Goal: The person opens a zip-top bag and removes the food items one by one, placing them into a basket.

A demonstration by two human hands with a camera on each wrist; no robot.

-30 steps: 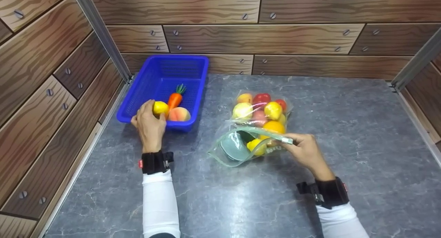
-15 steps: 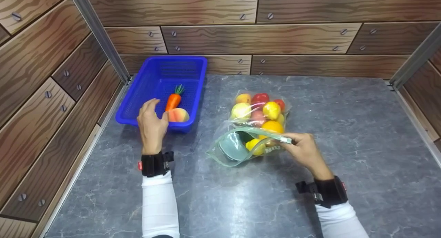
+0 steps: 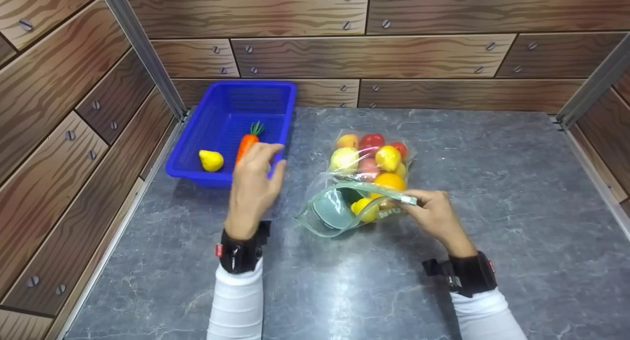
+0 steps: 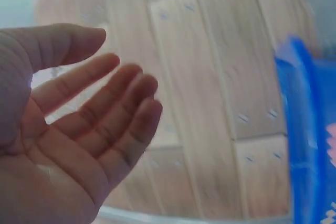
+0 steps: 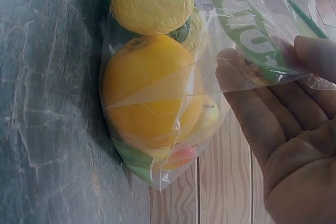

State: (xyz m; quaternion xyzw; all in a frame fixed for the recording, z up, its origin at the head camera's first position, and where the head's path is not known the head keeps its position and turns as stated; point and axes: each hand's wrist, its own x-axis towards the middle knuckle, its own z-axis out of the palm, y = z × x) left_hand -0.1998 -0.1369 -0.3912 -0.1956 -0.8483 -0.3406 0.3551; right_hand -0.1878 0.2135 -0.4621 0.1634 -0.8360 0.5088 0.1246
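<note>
My left hand [image 3: 253,192], empty with fingers gently bent, hovers over the near rim of a blue plastic basket [image 3: 291,101]. In the left wrist view its palm and fingers [image 4: 139,124] hold nothing. A yellow lemon [image 3: 211,161] lies in the basket's near left corner; an orange carrot [image 3: 247,143] with green leaves lies right of it. The peach is almost wholly hidden behind the left hand. My right hand [image 3: 435,217] pinches the mouth edge of a clear zip bag [image 3: 307,218], which gapes toward me. Inside are an orange [image 5: 152,90], a lemon [image 3: 364,209] and several other fruits.
The bag rests on a grey marbled tabletop [image 3: 305,291], right of the basket. Wood-patterned panels [image 3: 315,57] close off the back and both sides, and the basket stands near the back left corner.
My left hand let go of the lemon, which now lies in the basket's near left corner, and moved right in front of the peach. My right hand and the bag stayed put.
</note>
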